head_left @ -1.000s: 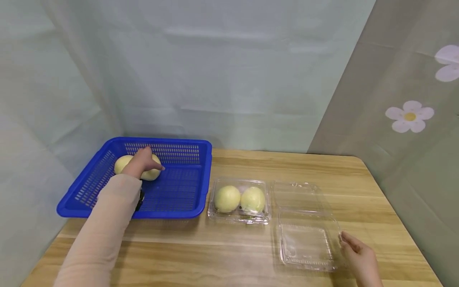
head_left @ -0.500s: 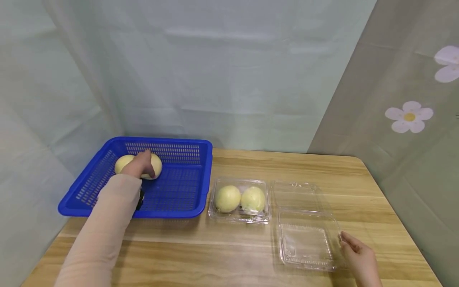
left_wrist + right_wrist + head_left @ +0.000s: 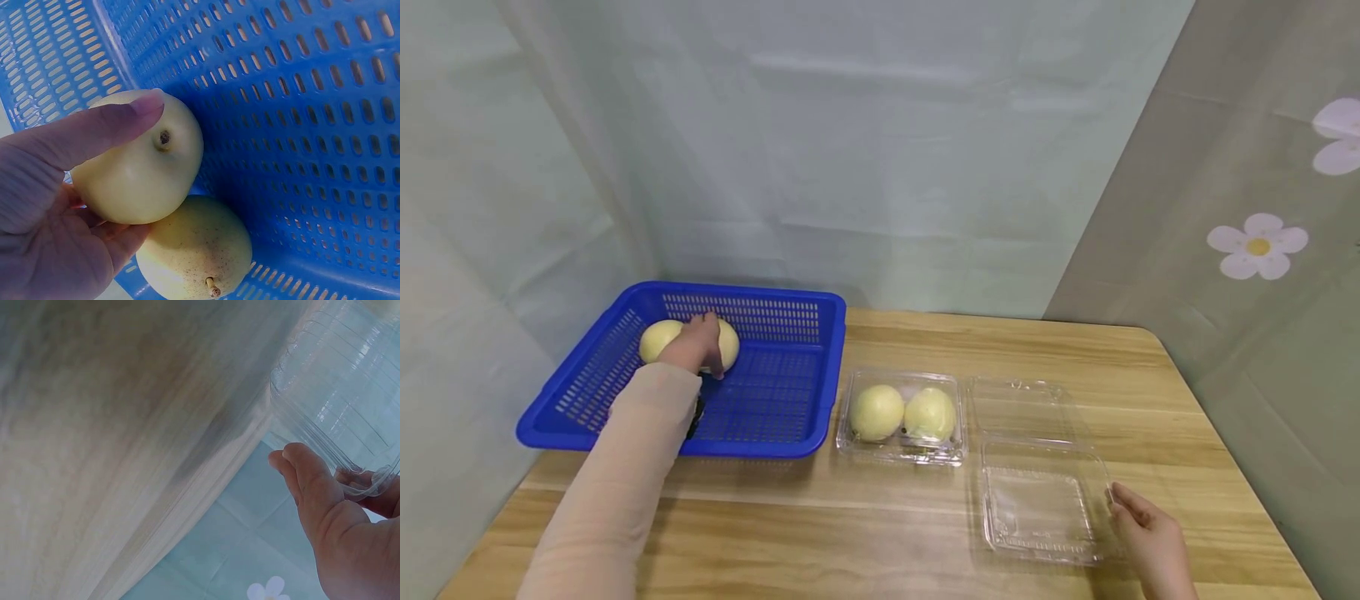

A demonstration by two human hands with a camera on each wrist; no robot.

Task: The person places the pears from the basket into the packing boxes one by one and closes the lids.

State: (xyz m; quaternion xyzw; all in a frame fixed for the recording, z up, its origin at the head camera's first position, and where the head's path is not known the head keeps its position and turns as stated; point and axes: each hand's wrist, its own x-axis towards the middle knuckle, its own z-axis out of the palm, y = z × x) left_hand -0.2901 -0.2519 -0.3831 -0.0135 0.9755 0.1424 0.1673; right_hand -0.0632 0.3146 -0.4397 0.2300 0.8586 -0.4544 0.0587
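In the head view my left hand is inside the blue basket, gripping a pale yellow pear. The left wrist view shows the thumb across the top of this pear, beside its dark dimple, with fingers underneath. A second pear, stem showing, touches it. My right hand pinches the side rim of an open clear plastic clamshell box, which holds nothing. In the right wrist view, thumb and fingers lie on either side of the box's corner.
Left of the open box stands a lidded clear clamshell with two pears inside. Everything rests on a wooden table. Pale curtains, one with flower prints, hang behind and at the sides.
The left thumb, earlier stretched out to the right, has come in against the pear, and the hand has taken hold of it. My right hand and the boxes stay in place.
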